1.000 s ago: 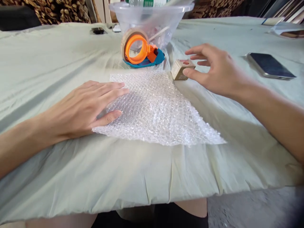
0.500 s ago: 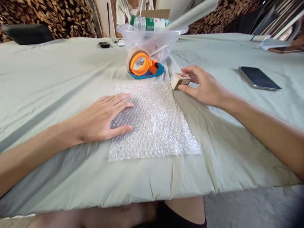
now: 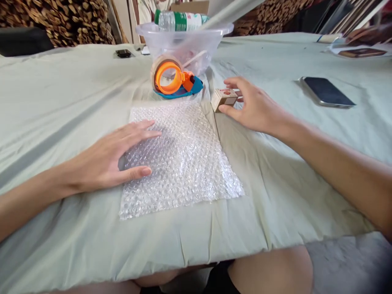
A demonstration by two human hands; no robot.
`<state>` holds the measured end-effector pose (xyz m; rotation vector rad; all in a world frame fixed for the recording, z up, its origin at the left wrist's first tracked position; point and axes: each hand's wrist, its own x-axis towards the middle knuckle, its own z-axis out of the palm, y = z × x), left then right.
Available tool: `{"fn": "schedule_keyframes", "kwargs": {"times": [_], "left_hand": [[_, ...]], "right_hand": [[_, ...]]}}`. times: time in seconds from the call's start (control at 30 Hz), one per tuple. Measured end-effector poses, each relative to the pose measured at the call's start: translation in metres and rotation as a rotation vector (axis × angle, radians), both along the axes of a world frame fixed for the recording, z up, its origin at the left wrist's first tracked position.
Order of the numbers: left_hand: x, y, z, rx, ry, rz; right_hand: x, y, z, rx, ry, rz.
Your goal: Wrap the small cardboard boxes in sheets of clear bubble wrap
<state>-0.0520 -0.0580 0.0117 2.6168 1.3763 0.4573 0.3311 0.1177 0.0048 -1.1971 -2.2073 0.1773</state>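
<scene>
A sheet of bubble wrap [image 3: 180, 163] lies flat on the cloth-covered table in front of me. My left hand [image 3: 110, 157] rests over its left side, palm down, with thumb and fingers spread. To the right of the sheet's far corner stands a small printed cardboard box [image 3: 224, 99]. Around this box is my right hand [image 3: 255, 104], its thumb at the near lower edge and its index finger raised apart beyond the far side. The other right fingertips are partly hidden behind the box. No firm grip on it shows.
Beyond the sheet sits an orange and blue tape dispenser [image 3: 170, 78] with a roll of tape. Behind it stands a clear plastic basin [image 3: 180, 45] with a green-labelled bottle [image 3: 180, 21] across its top. A phone [image 3: 327, 92] lies at the right. Another person's hand [image 3: 364, 36] shows far right.
The view has shifted, so most things appear further left. My left hand and the bubble wrap have slid slightly left. My right index finger has spread a little; the box stays beside the dispenser.
</scene>
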Motion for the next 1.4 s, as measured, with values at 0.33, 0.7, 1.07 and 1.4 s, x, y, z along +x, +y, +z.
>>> {"fn": "schedule_keyframes", "kwargs": {"times": [0.33, 0.7, 1.07, 1.4], "left_hand": [[0.008, 0.001, 0.002, 0.048, -0.063, 0.010], [0.007, -0.006, -0.007, 0.035, -0.021, 0.027], [0.009, -0.007, -0.005, 0.065, 0.027, 0.073], [0.012, -0.002, -0.003, -0.019, 0.077, 0.102]], "right_hand": [[-0.007, -0.013, 0.011, 0.238, 0.278, -0.042], [0.003, -0.002, 0.004, 0.139, -0.013, 0.019], [0.006, -0.001, 0.002, 0.046, 0.035, 0.070], [0.008, 0.003, 0.000, 0.007, 0.064, 0.095]]}}
